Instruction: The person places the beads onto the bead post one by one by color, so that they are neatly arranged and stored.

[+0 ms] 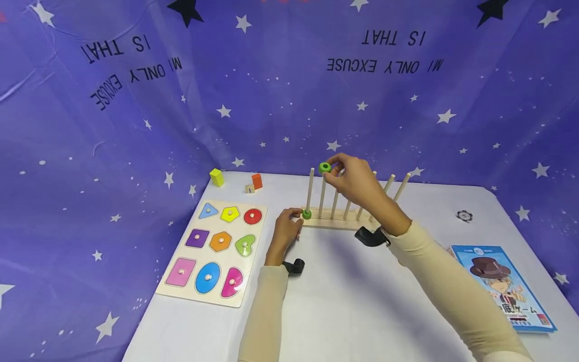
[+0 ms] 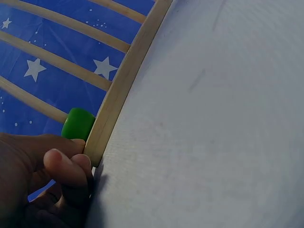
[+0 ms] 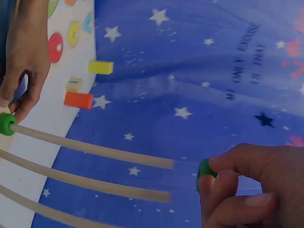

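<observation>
In the head view my right hand (image 1: 359,183) pinches a green bead (image 1: 324,167) between thumb and fingers, up by the tops of the left pegs. The right wrist view shows this bead (image 3: 203,174) just off the peg tips, not threaded on any. A second green bead (image 2: 79,124) sits at the foot of the end peg (image 1: 310,188), against the wooden base (image 1: 339,223). My left hand (image 1: 285,231) grips the base's left end, thumb beside that lower bead; some of its fingers are hidden behind the wood. Several upright pegs stand in a row along the base.
Left of the stand lies a shape puzzle board (image 1: 212,251). Behind it are a yellow block (image 1: 217,177), an orange block (image 1: 257,181) and a small wooden cube (image 1: 250,189). To the right are a round chip (image 1: 464,216) and a blue game box (image 1: 502,286). A starry cloth hangs behind.
</observation>
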`<action>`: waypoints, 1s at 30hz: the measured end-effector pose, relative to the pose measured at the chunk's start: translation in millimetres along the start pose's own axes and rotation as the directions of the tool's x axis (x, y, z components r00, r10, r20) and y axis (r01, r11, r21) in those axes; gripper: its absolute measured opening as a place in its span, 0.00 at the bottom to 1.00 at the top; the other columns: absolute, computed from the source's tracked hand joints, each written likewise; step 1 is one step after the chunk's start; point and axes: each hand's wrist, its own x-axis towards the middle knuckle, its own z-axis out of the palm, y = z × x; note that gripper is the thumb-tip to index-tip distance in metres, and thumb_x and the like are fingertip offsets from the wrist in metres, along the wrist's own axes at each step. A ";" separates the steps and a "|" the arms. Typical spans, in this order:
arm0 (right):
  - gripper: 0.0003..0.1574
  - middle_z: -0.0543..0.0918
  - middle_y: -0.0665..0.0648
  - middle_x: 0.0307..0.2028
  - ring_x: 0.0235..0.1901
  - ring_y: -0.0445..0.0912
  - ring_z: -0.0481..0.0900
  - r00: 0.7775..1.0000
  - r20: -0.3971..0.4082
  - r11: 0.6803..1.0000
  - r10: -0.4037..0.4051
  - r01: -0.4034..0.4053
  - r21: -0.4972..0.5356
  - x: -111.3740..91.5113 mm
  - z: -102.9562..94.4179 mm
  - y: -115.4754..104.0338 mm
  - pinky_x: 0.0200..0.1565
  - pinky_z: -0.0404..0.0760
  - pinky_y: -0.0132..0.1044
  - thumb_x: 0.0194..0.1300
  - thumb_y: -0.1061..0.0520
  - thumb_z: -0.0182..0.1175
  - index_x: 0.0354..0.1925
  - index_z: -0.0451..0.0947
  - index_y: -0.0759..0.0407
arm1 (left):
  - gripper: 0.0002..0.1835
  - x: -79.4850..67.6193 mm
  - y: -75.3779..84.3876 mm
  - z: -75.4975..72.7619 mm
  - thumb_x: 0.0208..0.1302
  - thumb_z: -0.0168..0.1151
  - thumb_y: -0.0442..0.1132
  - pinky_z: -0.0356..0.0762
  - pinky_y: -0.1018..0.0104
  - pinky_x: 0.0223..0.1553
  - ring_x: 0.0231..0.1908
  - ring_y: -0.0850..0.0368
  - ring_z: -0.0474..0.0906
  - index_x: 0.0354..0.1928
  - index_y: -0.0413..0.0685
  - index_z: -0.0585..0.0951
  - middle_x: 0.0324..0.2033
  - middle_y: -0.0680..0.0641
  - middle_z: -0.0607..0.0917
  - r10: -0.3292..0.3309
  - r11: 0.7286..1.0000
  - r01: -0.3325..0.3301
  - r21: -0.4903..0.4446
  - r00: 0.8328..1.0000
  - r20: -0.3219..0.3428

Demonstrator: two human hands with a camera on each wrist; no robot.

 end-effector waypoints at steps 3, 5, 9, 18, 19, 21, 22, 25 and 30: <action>0.20 0.81 0.52 0.32 0.21 0.44 0.79 0.999 0.033 1.000 0.013 -0.013 0.004 16.3 8.6 -0.1 0.20 0.76 0.37 0.63 0.51 0.61 0.51 0.75 0.58 | 0.15 -0.9 1.7 1.0 0.60 0.60 0.29 0.73 0.70 0.12 0.10 0.63 0.70 0.50 0.41 0.80 0.42 0.42 0.78 0.010 1.000 -0.010 0.015 1.000 0.011; 0.21 0.80 0.53 0.32 0.22 0.44 0.81 0.999 0.047 1.000 0.023 -0.023 0.011 23.3 13.7 1.3 0.21 0.78 0.36 0.63 0.52 0.61 0.52 0.74 0.59 | 0.15 -1.9 2.2 1.1 0.60 0.60 0.29 0.74 0.69 0.12 0.10 0.63 0.70 0.50 0.40 0.80 0.42 0.42 0.78 0.011 1.000 -0.011 0.015 1.000 0.016; 0.22 0.80 0.54 0.31 0.22 0.44 0.80 0.998 0.053 1.000 0.029 -0.029 0.003 30.8 19.8 1.8 0.21 0.77 0.35 0.63 0.52 0.60 0.52 0.75 0.61 | 0.15 -3.0 2.6 1.1 0.60 0.61 0.30 0.73 0.70 0.14 0.11 0.64 0.69 0.50 0.41 0.80 0.42 0.42 0.78 0.005 0.999 -0.005 0.034 1.000 0.010; 0.22 0.80 0.53 0.29 0.23 0.46 0.74 0.998 0.057 0.999 0.016 -0.013 -0.050 33.7 23.6 -5.8 0.24 0.72 0.37 0.63 0.51 0.60 0.51 0.75 0.62 | 0.15 -1.2 2.2 -0.3 0.60 0.62 0.30 0.73 0.72 0.17 0.11 0.65 0.69 0.50 0.41 0.80 0.42 0.42 0.78 0.019 0.999 -0.019 0.042 1.000 -0.010; 0.23 0.80 0.53 0.28 0.23 0.46 0.74 0.998 0.060 0.998 0.016 -0.013 -0.059 33.6 23.8 -5.8 0.24 0.72 0.37 0.63 0.51 0.60 0.53 0.75 0.61 | 0.15 -1.2 2.0 0.1 0.60 0.62 0.30 0.73 0.72 0.17 0.11 0.65 0.69 0.50 0.41 0.80 0.42 0.42 0.78 0.023 0.999 -0.022 0.039 1.000 -0.013; 0.26 0.80 0.53 0.27 0.22 0.46 0.75 0.998 0.061 0.998 0.016 -0.012 -0.066 32.1 22.7 -5.9 0.24 0.73 0.37 0.63 0.49 0.61 0.55 0.74 0.61 | 0.15 -1.3 1.5 0.7 0.60 0.62 0.30 0.72 0.72 0.16 0.11 0.65 0.69 0.50 0.42 0.81 0.41 0.43 0.78 0.023 0.999 -0.023 0.034 1.000 -0.016; 0.27 0.80 0.52 0.27 0.22 0.46 0.75 0.998 0.057 0.998 0.016 -0.012 -0.063 30.6 21.4 -5.5 0.24 0.73 0.38 0.63 0.49 0.61 0.56 0.73 0.60 | 0.15 -1.4 1.4 1.0 0.60 0.62 0.30 0.72 0.73 0.16 0.11 0.65 0.69 0.50 0.42 0.81 0.41 0.43 0.78 0.023 0.999 -0.022 0.033 1.000 -0.018; 0.29 0.79 0.52 0.27 0.20 0.47 0.74 1.000 0.016 0.999 0.001 0.000 -0.049 19.7 11.6 -2.6 0.24 0.74 0.39 0.63 0.47 0.61 0.58 0.72 0.58 | 0.15 -1.7 1.1 1.9 0.60 0.62 0.29 0.72 0.72 0.14 0.10 0.65 0.69 0.49 0.42 0.80 0.41 0.42 0.78 0.021 1.000 -0.021 0.016 1.000 -0.014; 0.23 0.77 0.51 0.30 0.26 0.47 0.75 0.994 -0.111 1.000 -0.026 0.024 -0.013 -20.2 -16.6 17.3 0.28 0.73 0.40 0.65 0.47 0.60 0.55 0.74 0.53 | 0.15 -0.3 1.3 -4.0 0.61 0.61 0.30 0.73 0.70 0.12 0.11 0.64 0.70 0.50 0.41 0.80 0.42 0.41 0.78 0.016 1.000 -0.016 -0.002 1.000 -0.001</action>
